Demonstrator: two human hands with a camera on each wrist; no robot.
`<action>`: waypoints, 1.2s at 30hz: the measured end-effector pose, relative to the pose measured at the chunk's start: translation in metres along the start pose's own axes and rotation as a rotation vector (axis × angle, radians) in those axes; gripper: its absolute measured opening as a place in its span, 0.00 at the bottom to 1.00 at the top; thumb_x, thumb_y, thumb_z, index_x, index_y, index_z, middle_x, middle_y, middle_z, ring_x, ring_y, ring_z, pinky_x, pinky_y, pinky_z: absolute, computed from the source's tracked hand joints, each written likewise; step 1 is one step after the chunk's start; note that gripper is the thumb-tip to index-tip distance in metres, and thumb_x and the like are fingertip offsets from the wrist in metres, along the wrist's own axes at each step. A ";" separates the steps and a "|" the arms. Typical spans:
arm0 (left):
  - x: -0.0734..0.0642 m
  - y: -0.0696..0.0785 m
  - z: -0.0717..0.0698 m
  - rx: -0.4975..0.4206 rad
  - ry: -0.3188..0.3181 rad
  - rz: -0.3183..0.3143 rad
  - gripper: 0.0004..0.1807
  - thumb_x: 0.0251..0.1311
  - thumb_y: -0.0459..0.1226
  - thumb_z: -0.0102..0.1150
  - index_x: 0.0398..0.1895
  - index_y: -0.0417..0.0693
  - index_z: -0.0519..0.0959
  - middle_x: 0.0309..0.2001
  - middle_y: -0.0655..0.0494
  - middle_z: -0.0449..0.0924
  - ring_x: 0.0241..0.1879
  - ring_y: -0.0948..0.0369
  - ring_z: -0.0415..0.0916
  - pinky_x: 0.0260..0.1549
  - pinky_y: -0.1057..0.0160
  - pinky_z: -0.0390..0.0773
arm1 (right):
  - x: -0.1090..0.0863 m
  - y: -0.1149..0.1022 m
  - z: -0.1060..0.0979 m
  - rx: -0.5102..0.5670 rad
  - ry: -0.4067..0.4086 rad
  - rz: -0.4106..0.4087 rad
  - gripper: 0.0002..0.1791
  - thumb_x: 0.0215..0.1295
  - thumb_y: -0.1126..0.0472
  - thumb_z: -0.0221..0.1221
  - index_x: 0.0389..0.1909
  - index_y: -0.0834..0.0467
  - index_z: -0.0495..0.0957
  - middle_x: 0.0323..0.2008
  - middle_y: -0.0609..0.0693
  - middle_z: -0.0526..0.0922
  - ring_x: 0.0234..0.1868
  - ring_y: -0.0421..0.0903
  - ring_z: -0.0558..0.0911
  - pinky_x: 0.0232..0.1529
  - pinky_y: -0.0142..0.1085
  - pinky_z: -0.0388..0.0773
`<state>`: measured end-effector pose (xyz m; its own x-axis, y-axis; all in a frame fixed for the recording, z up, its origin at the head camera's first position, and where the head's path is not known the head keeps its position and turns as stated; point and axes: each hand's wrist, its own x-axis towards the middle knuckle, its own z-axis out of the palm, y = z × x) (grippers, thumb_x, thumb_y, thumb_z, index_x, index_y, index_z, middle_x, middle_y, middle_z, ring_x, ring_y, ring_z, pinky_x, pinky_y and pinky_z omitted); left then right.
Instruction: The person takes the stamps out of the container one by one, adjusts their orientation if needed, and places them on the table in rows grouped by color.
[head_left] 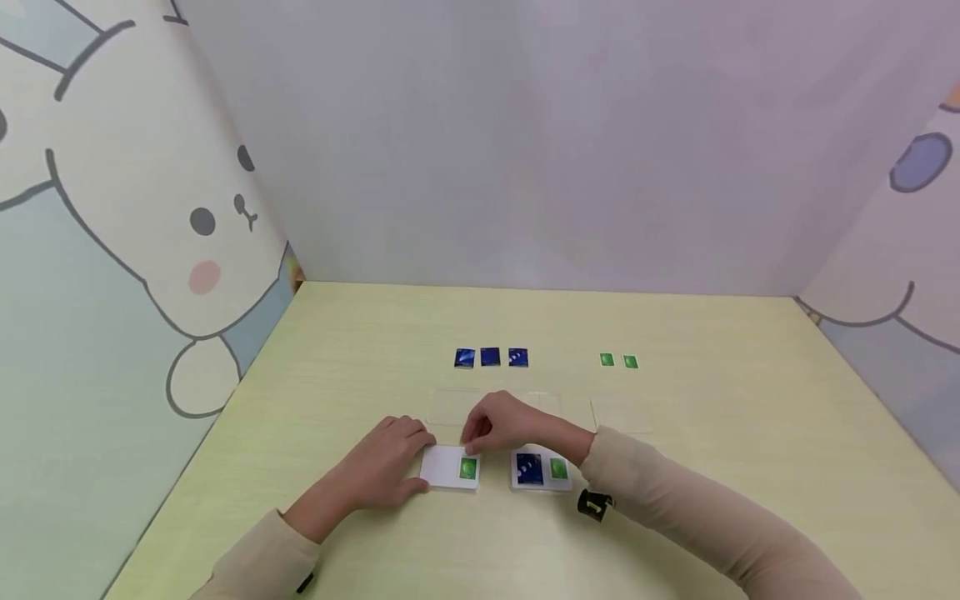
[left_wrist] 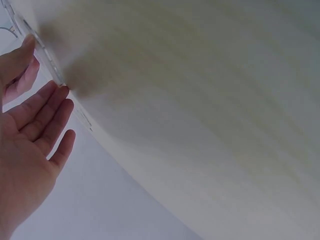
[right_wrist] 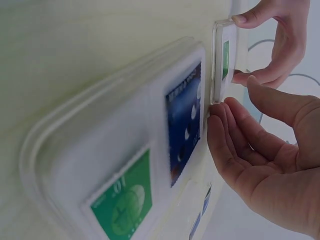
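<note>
Overlapping hands and sleeves hide a good deal. Clear lid (head_left: 543,402), the middle of three, partly covered by the right hand (head_left: 504,423). Black object (head_left: 595,505), partly tucked under the right sleeve (head_left: 667,500); cannot identify it. Left sleeve (head_left: 262,554) cut off at the bottom edge. Left wrist view shows the white case (head_left: 441,468) only as a thin edge; stamp print too small to read from the head.

Left hand (head_left: 384,468): holds the white case at its left end, thumb at the near corner, forefinger at the far one. Case lies flat on the worktop (head_left: 360,342), green stamp (head_left: 468,468) at its right end. Right hand: loosely bent, moderately open, thumb apart from the fingers, tips at the case's far right corner; contact with the stamp unclear.

Left forearm angles in from lower left, palm low. Right forearm crosses above the second case (head_left: 545,477), wrist bent, knuckles up.
</note>
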<state>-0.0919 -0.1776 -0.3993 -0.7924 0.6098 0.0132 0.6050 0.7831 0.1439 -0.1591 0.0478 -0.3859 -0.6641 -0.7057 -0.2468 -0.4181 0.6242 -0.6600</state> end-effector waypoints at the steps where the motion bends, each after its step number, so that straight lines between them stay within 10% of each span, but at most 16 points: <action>1: 0.000 0.000 0.000 0.000 -0.001 -0.001 0.27 0.51 0.49 0.70 0.51 0.44 0.80 0.49 0.53 0.82 0.51 0.56 0.75 0.56 0.52 0.74 | 0.000 0.000 0.001 -0.001 0.000 0.005 0.06 0.59 0.61 0.68 0.36 0.57 0.87 0.31 0.49 0.87 0.28 0.36 0.75 0.32 0.23 0.73; 36: 0.000 -0.001 -0.001 -0.002 0.012 0.009 0.26 0.51 0.48 0.71 0.50 0.43 0.80 0.48 0.52 0.82 0.49 0.56 0.75 0.55 0.52 0.74 | -0.013 -0.024 0.027 -0.229 0.107 0.054 0.20 0.50 0.56 0.74 0.43 0.59 0.85 0.36 0.47 0.82 0.33 0.37 0.72 0.36 0.24 0.72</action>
<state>-0.0924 -0.1787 -0.3983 -0.7881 0.6150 0.0267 0.6116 0.7775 0.1462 -0.1236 0.0323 -0.3862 -0.7458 -0.6376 -0.1930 -0.5017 0.7283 -0.4668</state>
